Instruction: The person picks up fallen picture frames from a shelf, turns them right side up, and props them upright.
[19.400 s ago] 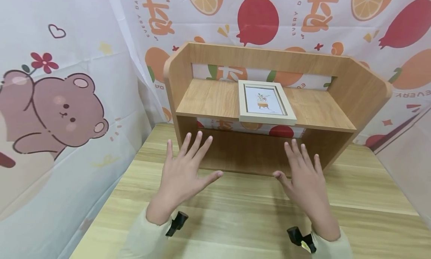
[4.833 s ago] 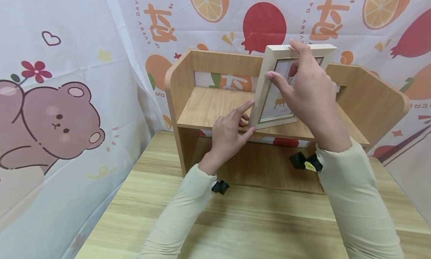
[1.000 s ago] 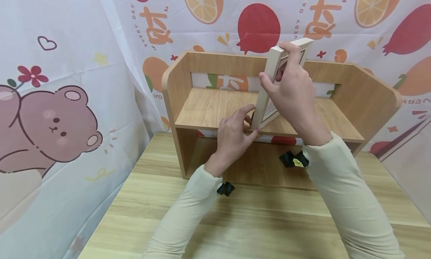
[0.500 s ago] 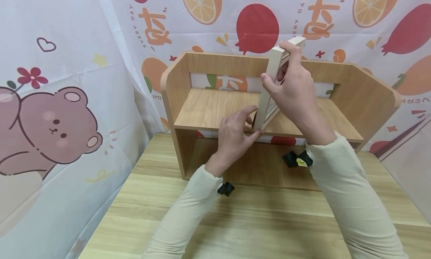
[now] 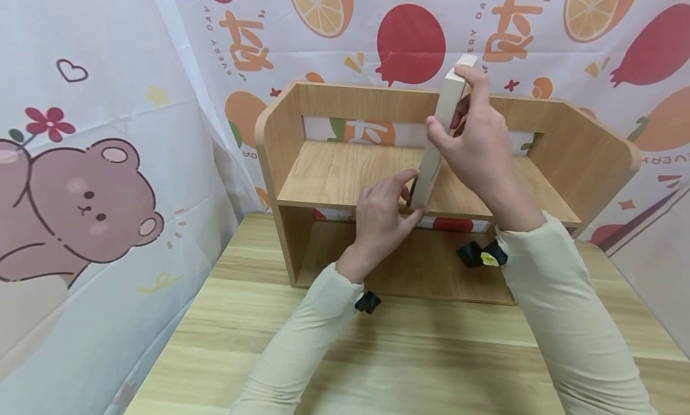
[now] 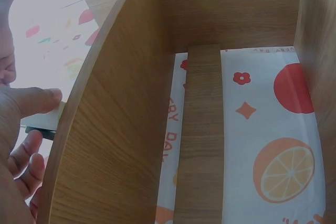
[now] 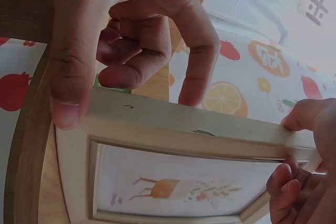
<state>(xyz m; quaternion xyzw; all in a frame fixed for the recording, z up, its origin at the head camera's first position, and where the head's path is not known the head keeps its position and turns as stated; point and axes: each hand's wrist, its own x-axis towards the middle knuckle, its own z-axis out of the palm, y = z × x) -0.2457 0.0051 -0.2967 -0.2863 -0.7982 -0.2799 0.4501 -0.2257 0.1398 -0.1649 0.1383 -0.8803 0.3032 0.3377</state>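
A pale wooden picture frame (image 5: 433, 157) stands on end at the front edge of the upper shelf (image 5: 334, 175), its top leaning slightly right. In the head view only its narrow side shows. The right wrist view shows its potted-plant picture (image 7: 184, 187). My right hand (image 5: 482, 145) grips the upper part, thumb on the narrow side and fingers round the top and the picture side. My left hand (image 5: 380, 220) pinches the bottom corner between thumb and fingers. In the left wrist view, the thumb (image 6: 44, 99) of that hand lies over the pale frame corner beside the shelf edge.
The wooden desktop bookshelf (image 5: 587, 151) has side panels, a back rail and a lower compartment (image 5: 409, 265). It stands on a light wood table (image 5: 259, 325). Fruit-print cloth (image 5: 412, 44) hangs behind it, and a bear-print cloth (image 5: 97, 193) hangs at the left.
The picture frame first lay flat on the shelf with both hands off it; later both hands held it upright. Over the last second it has turned until its narrow side faces the head camera.
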